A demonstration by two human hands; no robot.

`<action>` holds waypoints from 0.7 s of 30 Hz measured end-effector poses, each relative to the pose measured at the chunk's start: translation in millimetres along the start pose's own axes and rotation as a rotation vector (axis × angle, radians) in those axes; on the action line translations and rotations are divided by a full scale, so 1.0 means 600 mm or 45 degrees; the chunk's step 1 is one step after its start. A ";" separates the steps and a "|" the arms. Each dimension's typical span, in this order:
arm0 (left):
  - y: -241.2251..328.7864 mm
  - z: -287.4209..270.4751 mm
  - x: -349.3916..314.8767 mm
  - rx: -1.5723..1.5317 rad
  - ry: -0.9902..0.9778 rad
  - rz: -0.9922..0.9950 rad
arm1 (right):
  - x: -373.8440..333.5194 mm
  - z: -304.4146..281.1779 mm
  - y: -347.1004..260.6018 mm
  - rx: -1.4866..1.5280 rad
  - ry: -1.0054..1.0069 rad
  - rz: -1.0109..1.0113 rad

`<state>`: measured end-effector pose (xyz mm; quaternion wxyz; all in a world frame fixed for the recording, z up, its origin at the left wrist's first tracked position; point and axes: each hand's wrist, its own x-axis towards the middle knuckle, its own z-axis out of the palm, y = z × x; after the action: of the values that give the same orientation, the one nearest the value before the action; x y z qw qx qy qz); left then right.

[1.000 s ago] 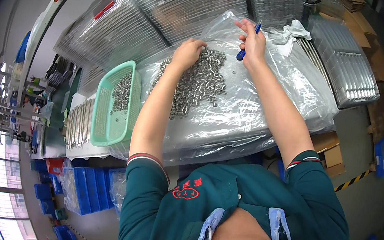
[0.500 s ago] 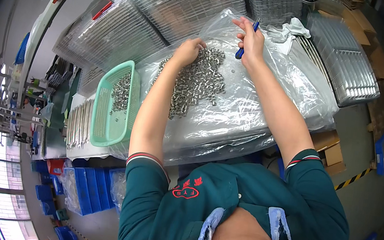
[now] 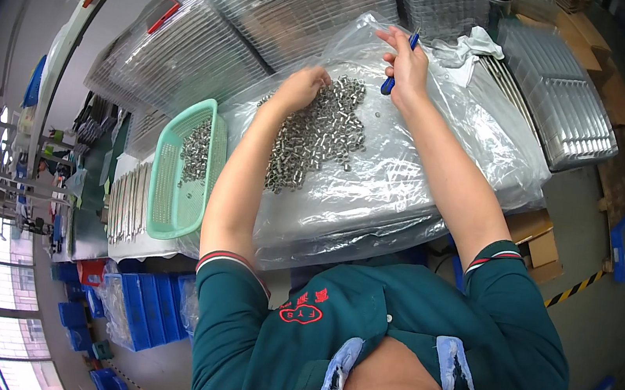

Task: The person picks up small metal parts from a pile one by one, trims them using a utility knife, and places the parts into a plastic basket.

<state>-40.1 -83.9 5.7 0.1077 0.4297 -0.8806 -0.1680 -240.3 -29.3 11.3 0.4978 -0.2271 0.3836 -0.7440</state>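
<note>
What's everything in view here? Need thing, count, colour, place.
small metal parts: one loose pile, silver, on the clear plastic sheet at centre
clear plastic sheet: one, transparent, draped over the work surface
blue tool: one, blue, slim, in the right hand
basket: one, mint green, left of the pile, holds more silver parts
clear ribbed trays: several stacks, transparent, along the far side and right
white cloth: one, white, beyond the right hand
blue bins: several, blue, lower left on the floor
left hand: one, resting on the pile's far edge
right hand: one, gripping the blue tool
</note>
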 end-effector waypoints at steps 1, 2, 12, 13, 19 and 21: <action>0.004 -0.002 -0.007 0.051 -0.007 0.023 | -0.001 0.000 0.000 0.005 -0.002 -0.004; 0.004 -0.007 -0.014 0.052 -0.009 0.023 | -0.003 0.002 0.000 0.012 -0.007 -0.008; 0.031 -0.057 -0.044 -0.144 -0.405 -0.059 | 0.000 -0.002 0.007 0.010 -0.021 -0.041; 0.032 -0.054 -0.039 -0.130 -0.267 -0.030 | 0.002 -0.003 0.005 0.002 -0.013 -0.043; 0.042 -0.008 0.009 -0.041 0.118 0.127 | 0.009 0.000 -0.002 -0.010 -0.004 -0.032; 0.038 0.011 0.029 0.057 0.192 0.249 | 0.013 0.003 -0.005 -0.050 -0.013 -0.062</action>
<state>-69.1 -83.2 9.0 0.1800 0.3556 -0.9112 -0.1042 -243.7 -36.4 14.6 0.4771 -0.2496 0.3898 -0.7470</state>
